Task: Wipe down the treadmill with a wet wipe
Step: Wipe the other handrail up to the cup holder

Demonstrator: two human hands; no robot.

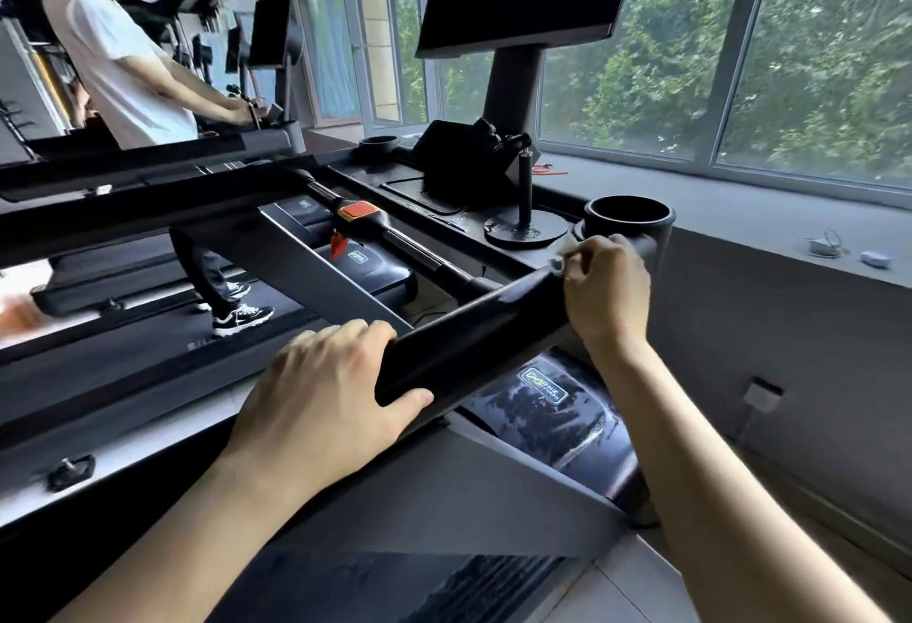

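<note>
Treadmill handrail [474,326] x1 | wet wipe [567,245] x1, pinched in right grip [607,296] | left grip [321,395] wrapped round its end

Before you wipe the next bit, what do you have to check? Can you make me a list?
1. Is the wet wipe held in the right hand: ok.
2. Is it touching the handrail: ok.
3. Is the left hand gripping the handrail's near end: ok.
4. Is it wet enough: cannot tell.
5. Is the console free to wipe: not ok, a stand sits on it.
6. Are both hands away from the orange button: ok.
</note>
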